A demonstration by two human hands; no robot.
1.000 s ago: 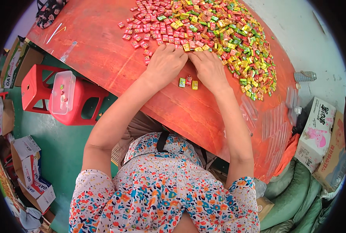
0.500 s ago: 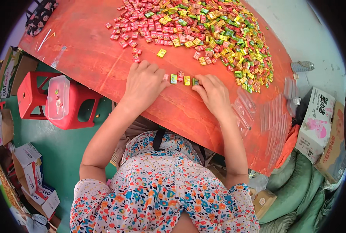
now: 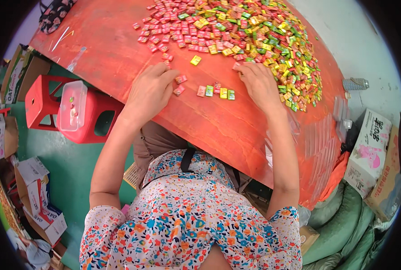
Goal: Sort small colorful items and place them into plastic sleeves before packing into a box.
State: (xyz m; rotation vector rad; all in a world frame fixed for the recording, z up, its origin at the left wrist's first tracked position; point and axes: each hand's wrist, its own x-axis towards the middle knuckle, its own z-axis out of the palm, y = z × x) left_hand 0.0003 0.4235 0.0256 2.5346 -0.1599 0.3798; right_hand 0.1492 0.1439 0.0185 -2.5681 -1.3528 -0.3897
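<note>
On the red table (image 3: 196, 117) a short row of small candy-like boxes lies in front of me: a pink box (image 3: 201, 91), a green one (image 3: 209, 91), a red one (image 3: 217, 85), a yellow one (image 3: 223, 93) and another green one (image 3: 231, 94). Left of the row, my left hand (image 3: 151, 92) hovers low with bent fingers and its thumb apart. Beside its fingertips are two red boxes (image 3: 179, 90); another (image 3: 167, 57) is just beyond. My right hand (image 3: 260, 85) has its fingertips on a pink box (image 3: 236, 66) at the pile's near edge.
A large pile of red, yellow and green boxes (image 3: 254, 31) covers the table's far side. Clear plastic trays (image 3: 320, 139) lie at the right. Red stools (image 3: 94, 119) with a clear container (image 3: 73, 105) stand left; cartons (image 3: 367, 144) are at right.
Both hands have left the row of boxes. My left hand moved left, uncovering two red boxes; my right hand moved farther right and up to the pile's edge. The view shifted slightly.
</note>
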